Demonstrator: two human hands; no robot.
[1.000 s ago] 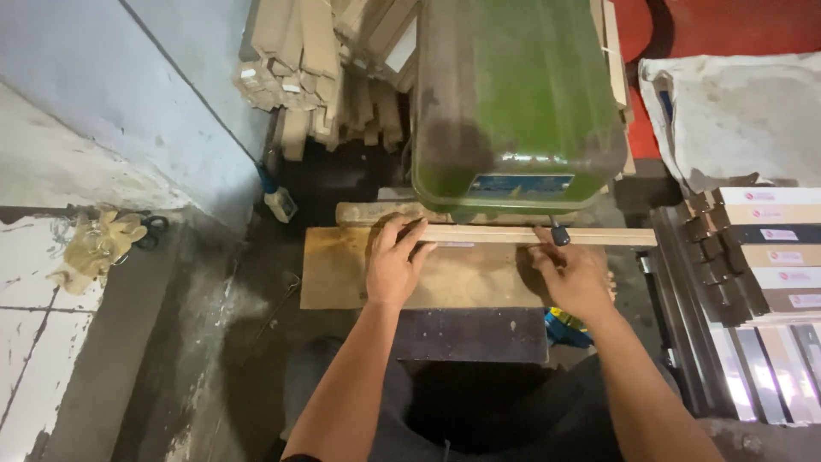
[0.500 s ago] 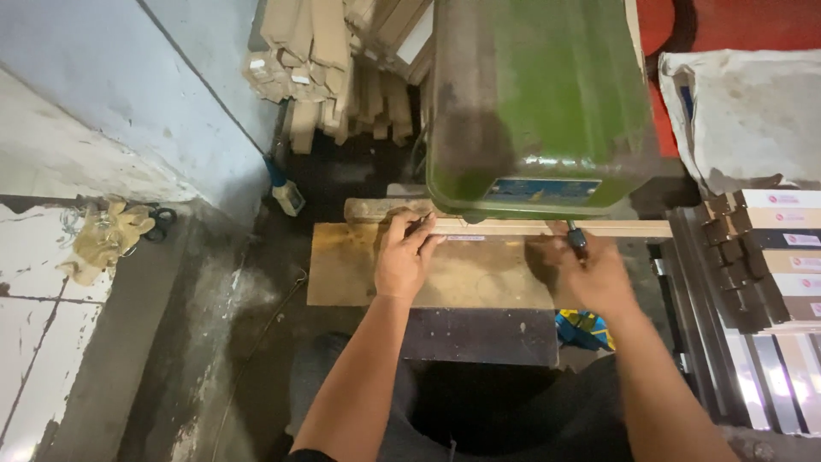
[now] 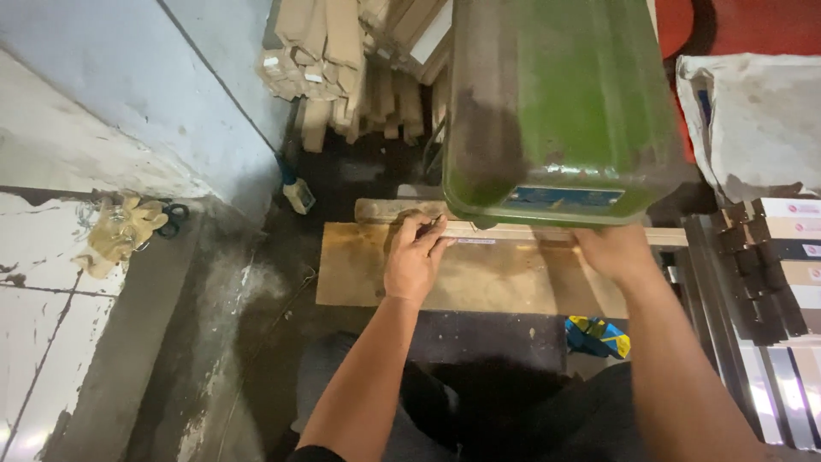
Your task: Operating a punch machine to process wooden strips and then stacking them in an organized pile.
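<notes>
Below, a person's left hand (image 3: 413, 261) is pressing flat, fingers spread, on a long pale wooden strip (image 3: 513, 231) lying across the brown tabletop (image 3: 359, 274) under a green machine housing (image 3: 556, 103). Fingers of the right hand (image 3: 617, 251) are reaching under the housing onto the strip; their grip cannot be told. A blue rectangular label (image 3: 564, 197) is sitting on the housing's lower edge. At right, stacked flat boxes (image 3: 791, 248) with small white labels are lining the floor beside a grey sack (image 3: 753, 120). Yellowish gloves (image 3: 120, 231) are lying at left.
</notes>
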